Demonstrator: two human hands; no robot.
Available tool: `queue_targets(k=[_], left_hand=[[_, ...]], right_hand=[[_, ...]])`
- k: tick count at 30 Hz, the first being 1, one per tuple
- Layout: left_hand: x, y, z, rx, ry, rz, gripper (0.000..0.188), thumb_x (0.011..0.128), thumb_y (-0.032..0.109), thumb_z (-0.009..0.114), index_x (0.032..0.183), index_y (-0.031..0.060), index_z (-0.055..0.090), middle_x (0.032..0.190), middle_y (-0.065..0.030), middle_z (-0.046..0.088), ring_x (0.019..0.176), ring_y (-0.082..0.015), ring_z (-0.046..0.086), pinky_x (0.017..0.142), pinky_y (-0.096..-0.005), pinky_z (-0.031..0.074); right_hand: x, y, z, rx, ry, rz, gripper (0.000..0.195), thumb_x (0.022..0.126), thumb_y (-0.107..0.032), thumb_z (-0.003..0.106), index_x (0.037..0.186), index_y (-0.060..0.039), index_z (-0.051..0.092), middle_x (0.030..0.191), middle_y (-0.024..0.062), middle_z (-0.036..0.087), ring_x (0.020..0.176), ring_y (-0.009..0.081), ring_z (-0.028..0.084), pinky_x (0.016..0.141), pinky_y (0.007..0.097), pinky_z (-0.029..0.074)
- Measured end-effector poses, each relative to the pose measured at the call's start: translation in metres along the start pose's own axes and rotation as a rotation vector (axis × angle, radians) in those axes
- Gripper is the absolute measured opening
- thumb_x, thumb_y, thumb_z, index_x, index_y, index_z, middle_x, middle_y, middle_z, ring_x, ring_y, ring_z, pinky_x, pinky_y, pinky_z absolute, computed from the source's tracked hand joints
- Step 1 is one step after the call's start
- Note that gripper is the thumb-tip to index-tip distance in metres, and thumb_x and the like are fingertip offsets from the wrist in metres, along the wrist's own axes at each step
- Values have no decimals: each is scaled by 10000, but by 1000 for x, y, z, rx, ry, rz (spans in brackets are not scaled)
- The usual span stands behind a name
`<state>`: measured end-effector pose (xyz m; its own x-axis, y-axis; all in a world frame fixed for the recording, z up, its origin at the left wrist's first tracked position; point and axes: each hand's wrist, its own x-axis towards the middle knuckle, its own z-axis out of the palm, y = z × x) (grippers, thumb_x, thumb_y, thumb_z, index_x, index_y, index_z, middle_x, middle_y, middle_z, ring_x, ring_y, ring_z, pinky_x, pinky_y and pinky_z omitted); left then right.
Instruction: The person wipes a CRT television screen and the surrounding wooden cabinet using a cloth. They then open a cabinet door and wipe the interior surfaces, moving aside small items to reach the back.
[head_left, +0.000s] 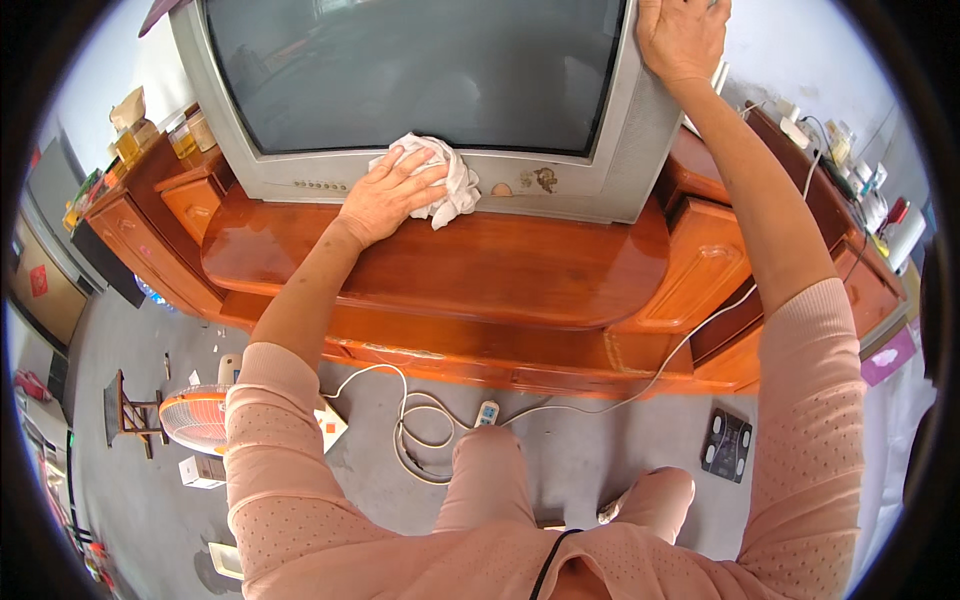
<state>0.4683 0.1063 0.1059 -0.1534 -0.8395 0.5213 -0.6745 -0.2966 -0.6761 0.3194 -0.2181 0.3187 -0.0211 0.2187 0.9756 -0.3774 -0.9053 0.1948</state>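
A CRT television (420, 67) with a grey casing stands on a glossy wooden TV cabinet (450, 270). My left hand (390, 191) lies over a crumpled white cloth (459, 187), which it presses on the lower front frame of the set, just under the screen. The cloth hangs down to the cabinet top. My right hand (684, 37) rests on the upper right edge of the casing; its fingertips are cut off by the top of the picture, and I cannot tell whether they hold anything.
A power strip (487, 414) and a looped white cable (427, 409) lie on the grey floor. An orange fan (193, 420) and a folding stool (133, 414) stand at the left, a bathroom scale (727, 445) at the right. Jars (181, 139) and small items top the side cabinets.
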Motion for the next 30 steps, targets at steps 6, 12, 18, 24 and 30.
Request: queue_targets(k=[6, 12, 18, 24, 30], left_hand=[[61, 37, 8, -60, -24, 180, 467, 857, 179, 542, 1314, 272, 559, 1514, 78, 362, 1442, -179, 240, 1201, -424, 163], [140, 84, 13, -50, 124, 318, 492, 835, 188, 560, 1327, 204, 554, 1539, 43, 335, 1444, -168, 227, 1204, -406, 110], [177, 109, 2, -70, 128, 278, 505, 841, 150, 552, 1343, 198, 535, 1508, 28, 378, 1435, -174, 244, 1201, -387, 116], [117, 73, 2, -49, 18, 303, 575, 835, 148, 565, 1400, 205, 474, 1528, 19, 346, 1450, -179, 223, 1211, -400, 124], [118, 78, 0, -137, -26, 234, 556, 835, 83, 513, 1386, 157, 479, 1522, 0, 364, 1443, -175, 259, 1205, -386, 153]], right_hand=[[-6, 10, 5, -22, 39, -15, 576, 937, -230, 481, 1467, -56, 339, 1492, 275, 278, 1273, 535, 324, 1110, 556, 258], [-5, 8, 3, -56, 26, -16, 570, 930, -234, 486, 1450, -39, 359, 1487, 279, 283, 1278, 515, 334, 1116, 556, 248], [1, 6, 2, 15, 57, -46, 573, 927, -239, 484, 1446, -31, 361, 1481, 286, 293, 1282, 509, 337, 1121, 560, 235], [-4, 10, 2, -1, 19, -1, 579, 929, -268, 484, 1452, -50, 368, 1502, 268, 269, 1288, 523, 314, 1110, 554, 253], [-1, 2, 1, 8, 20, 44, 584, 921, -283, 497, 1452, -69, 379, 1508, 245, 279, 1274, 537, 323, 1080, 558, 296]])
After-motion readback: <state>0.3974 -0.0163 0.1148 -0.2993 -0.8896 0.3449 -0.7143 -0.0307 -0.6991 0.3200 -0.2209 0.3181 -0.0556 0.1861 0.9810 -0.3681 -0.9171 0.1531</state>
